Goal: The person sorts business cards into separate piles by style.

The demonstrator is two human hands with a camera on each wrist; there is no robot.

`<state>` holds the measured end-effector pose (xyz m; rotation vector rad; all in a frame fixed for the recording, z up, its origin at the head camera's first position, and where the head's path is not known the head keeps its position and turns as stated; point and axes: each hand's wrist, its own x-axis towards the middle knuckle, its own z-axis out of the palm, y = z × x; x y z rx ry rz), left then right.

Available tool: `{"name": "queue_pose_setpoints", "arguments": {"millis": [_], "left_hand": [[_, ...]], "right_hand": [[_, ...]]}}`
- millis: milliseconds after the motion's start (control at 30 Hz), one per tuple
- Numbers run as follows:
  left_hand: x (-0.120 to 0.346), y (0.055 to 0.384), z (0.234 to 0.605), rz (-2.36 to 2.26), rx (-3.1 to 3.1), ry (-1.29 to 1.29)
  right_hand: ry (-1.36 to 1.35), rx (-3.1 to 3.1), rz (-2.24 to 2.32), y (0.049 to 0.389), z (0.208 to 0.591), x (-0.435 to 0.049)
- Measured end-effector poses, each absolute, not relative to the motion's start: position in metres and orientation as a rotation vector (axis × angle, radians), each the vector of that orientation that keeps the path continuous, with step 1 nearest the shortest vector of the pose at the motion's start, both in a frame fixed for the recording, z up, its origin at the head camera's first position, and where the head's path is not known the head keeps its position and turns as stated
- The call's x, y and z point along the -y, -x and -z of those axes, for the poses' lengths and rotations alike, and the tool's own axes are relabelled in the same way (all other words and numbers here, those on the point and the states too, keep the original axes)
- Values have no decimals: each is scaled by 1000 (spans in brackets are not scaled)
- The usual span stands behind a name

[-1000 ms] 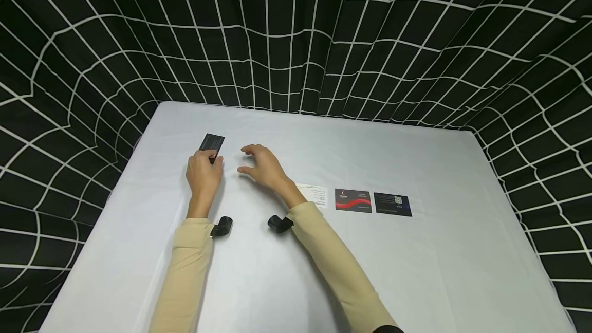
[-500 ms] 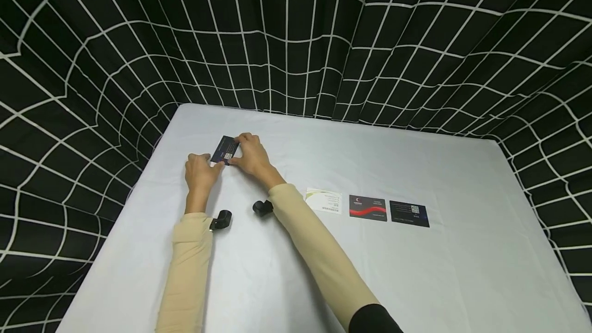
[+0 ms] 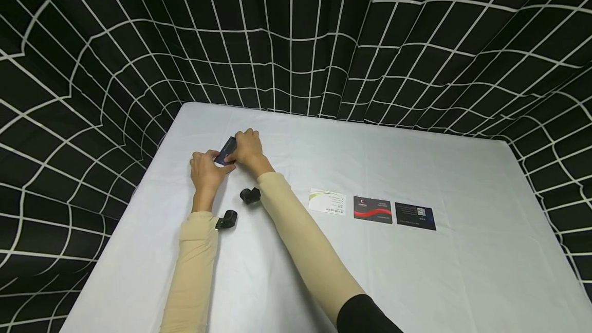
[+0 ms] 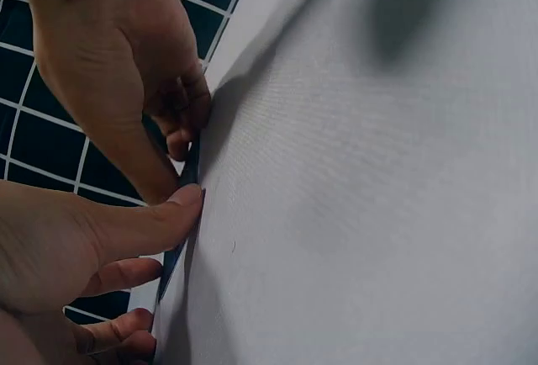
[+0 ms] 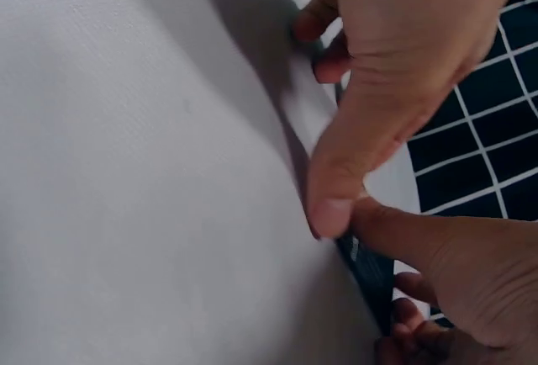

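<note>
In the head view a dark blue business card (image 3: 225, 151) lies near the table's far left, with both hands at it. The right hand (image 3: 247, 148) covers its right side and pinches it, thumb across the near end. The left hand (image 3: 206, 171) has thumb and fingers spread along the left edge and near corner, gripping it there. From the left wrist, the card (image 4: 171, 266) shows edge-on as a thin dark strip between the left thumb (image 4: 160, 222) and fingers. The right wrist view has both thumbs meeting over the card (image 5: 367, 279), whose print is mostly hidden.
To the right, three business cards lie in a row on the white-covered table (image 3: 416, 271): a white one (image 3: 327, 202), a dark one with a red wave (image 3: 372, 214), and a black one with a QR code (image 3: 414, 217). A black grid-patterned curtain (image 3: 305, 30) surrounds the table.
The right hand has come left to the card and slid farther over it. The card's QR code, visible half a second ago, is covered now. The left hand has shifted slightly right.
</note>
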<state>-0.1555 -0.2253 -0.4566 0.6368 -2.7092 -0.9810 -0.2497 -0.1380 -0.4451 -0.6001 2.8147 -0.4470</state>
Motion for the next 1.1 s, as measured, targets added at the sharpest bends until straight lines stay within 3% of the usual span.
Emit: {"name": "queue_pose_setpoints", "arguments": {"millis": [333,533,900,1100], "left_hand": [[222,158,460,1101,2627,-644],[225,160,459,1451,2385,-648],[225,162,457,2104,1979,-894],[211,165,447,2289,1803,-801]], "right_hand": [[562,-2725,841,255,446,113],[474,-2581,1219,254,451,99],[226,-2269,1641,247,450,75],[147,-2130,1791,242,431,44]]}}
